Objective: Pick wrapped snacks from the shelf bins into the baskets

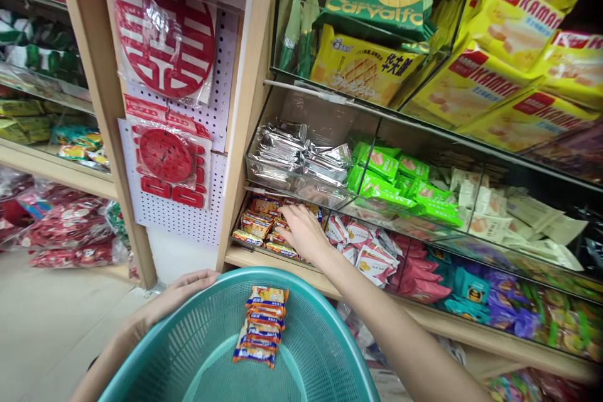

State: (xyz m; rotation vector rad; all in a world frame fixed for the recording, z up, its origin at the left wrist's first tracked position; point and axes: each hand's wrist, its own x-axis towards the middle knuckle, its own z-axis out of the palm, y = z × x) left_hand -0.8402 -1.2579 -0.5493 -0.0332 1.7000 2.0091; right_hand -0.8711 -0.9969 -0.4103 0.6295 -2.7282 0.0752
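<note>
My left hand is closed on the rim of a teal plastic basket, at its far left side. Inside the basket, several small orange, yellow and blue snack packets lie in a row against the sloping wall. My right hand reaches over the basket into a low shelf bin of similar snack packets. Its fingers look apart and bent down over the packets, with the fingertips partly hidden among them. No packet shows clearly in its grasp.
Clear bin fronts edge the shelves. Beside my right hand lie white and pink packets; above are silver packets and green packets. A wooden post stands left of the bins, next to red decorations on a pegboard.
</note>
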